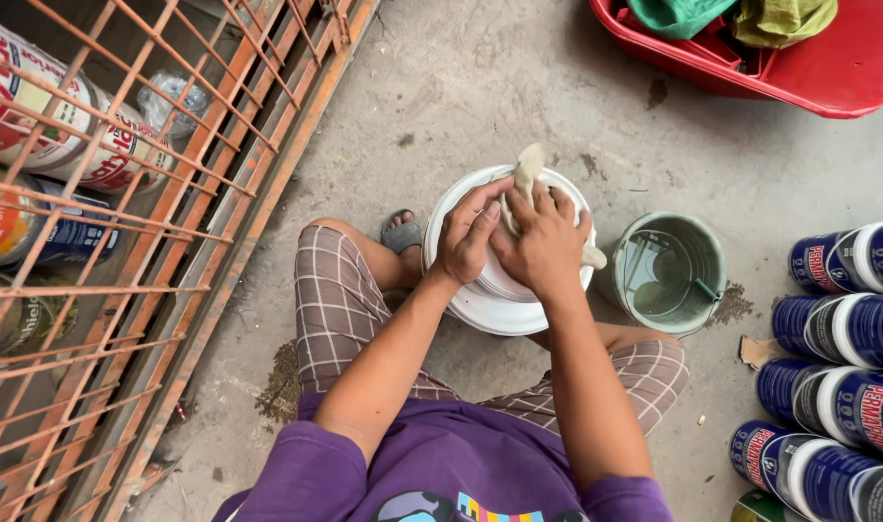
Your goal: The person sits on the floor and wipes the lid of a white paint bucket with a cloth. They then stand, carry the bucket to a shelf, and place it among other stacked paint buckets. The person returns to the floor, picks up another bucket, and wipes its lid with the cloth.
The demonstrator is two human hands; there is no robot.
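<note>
Crouched over the white bucket [480, 309] on the concrete floor [480, 87], your left hand [468, 232] steadies its rim with an apart grip while your right hand [543, 242] is clamped on a pale rag [528, 172], soft, limp, probably damp and slippery, on the stiff, likely heavy lid, with a green pail [671, 273] beyond.

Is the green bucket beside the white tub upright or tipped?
Upright. The green bucket stands on the concrete floor with its round mouth facing the camera, its inside and what looks like a little liquid showing.
</note>
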